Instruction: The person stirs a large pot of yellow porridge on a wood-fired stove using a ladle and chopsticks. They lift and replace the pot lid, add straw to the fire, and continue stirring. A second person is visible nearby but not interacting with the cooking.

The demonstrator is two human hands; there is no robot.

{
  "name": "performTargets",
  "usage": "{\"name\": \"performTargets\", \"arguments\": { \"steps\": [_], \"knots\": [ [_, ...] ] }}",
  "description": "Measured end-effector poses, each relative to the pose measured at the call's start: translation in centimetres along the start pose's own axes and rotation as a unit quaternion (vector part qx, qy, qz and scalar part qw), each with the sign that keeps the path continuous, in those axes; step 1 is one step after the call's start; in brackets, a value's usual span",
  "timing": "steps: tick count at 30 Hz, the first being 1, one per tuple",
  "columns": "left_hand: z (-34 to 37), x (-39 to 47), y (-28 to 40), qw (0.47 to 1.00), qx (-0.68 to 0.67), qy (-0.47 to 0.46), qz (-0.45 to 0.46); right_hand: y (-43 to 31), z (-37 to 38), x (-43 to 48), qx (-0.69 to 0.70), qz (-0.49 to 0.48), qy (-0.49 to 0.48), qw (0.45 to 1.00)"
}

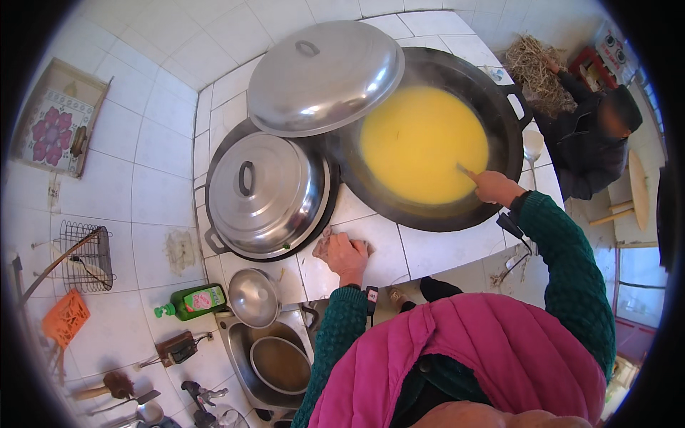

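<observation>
My right hand (495,187) grips the handle of a utensil whose far end is sunk in yellow liquid (423,144) in a large black wok (503,139). Steam rises from the wok. My left hand (348,257) rests on a crumpled cloth (322,249) on the white tiled counter (374,251). Beside it, a domed metal lid (273,187) covers a second wok (215,241). A bigger metal lid (326,75) leans between the two woks, partly over the first one's rim.
A metal bowl (254,297), green pump bottle (198,301) and sink (241,334) with a basin (281,364) lie at lower left. A ladle (532,144) lies right of the wok. At the right edge a person (588,139) reaches towards dry straw (535,69). A wire rack (88,262) hangs left.
</observation>
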State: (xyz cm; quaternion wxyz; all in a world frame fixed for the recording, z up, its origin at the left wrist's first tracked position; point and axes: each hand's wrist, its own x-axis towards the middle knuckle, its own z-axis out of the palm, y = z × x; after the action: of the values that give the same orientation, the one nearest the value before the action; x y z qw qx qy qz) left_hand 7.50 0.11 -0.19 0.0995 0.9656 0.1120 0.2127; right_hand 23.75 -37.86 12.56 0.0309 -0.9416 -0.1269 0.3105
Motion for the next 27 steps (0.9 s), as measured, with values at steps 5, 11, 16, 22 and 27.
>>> {"name": "performTargets", "arguments": {
  "steps": [5, 11, 16, 22, 27],
  "knots": [
    [0.1, 0.0, 0.0, 1.000, -0.012, 0.001, -0.005, 1.6, 1.9, -0.6, -0.026, 0.012, 0.056, 0.998],
    [-0.3, 0.1, 0.2, 0.999, -0.031, -0.004, -0.011, 2.6, 2.7, -0.8, -0.043, 0.036, 0.062, 0.997],
    [-0.5, 0.5, 0.2, 0.999, 0.017, 0.027, 0.027, 2.4, 4.6, -1.7, -0.076, 0.045, 0.069, 0.994],
    [-0.1, -0.1, 0.7, 0.992, -0.090, -0.011, -0.085, 4.3, 7.2, -1.7, -0.027, -0.071, 0.142, 0.987],
    [-0.5, -0.4, 0.5, 0.990, -0.102, 0.036, -0.092, 5.6, 7.6, -0.8, -0.179, -0.069, 0.100, 0.976]
  ]
}}
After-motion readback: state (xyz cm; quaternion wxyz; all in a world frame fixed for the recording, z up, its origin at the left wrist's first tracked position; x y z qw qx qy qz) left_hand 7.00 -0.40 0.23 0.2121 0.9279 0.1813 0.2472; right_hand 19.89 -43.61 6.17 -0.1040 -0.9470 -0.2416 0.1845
